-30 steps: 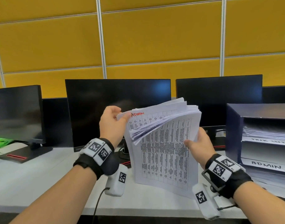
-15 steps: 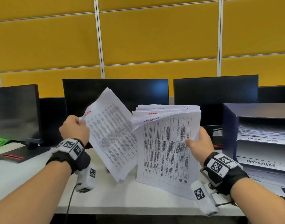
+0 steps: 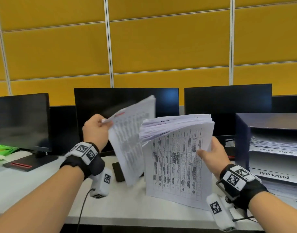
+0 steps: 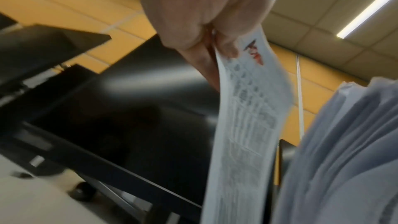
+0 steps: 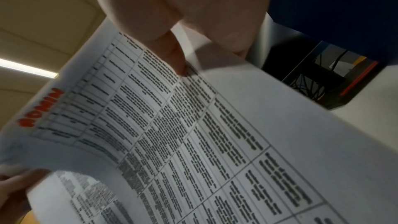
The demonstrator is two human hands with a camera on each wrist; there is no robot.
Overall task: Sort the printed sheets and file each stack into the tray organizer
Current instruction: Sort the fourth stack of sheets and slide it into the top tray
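Note:
My right hand (image 3: 205, 151) grips the right edge of a thick stack of printed table sheets (image 3: 178, 169), which stands upright on the white desk (image 3: 35, 190); its thumb (image 5: 175, 57) presses on the front sheet (image 5: 204, 125), marked ADMIN in red. My left hand (image 3: 102, 123) pinches the top corner of a thin bundle of sheets (image 3: 127, 145) just left of the stack, tilted and blurred. In the left wrist view the bundle (image 4: 247, 125) carries a red mark. The dark blue tray organizer (image 3: 241, 140) stands at the right with papers in its shelves; one shelf bears an ADMIN label (image 3: 275, 177).
Three black monitors (image 3: 125, 105) line the back of the desk before a yellow panel wall. A flat black slab (image 3: 118, 172) lies under the bundle. Green packets (image 3: 1, 150) sit at the far left. A cable (image 3: 82, 209) hangs over the front edge.
My left hand drew a thin bundle off the stack and swung it left, then brought it back up and right beside the stack. My right hand kept holding the stack upright.

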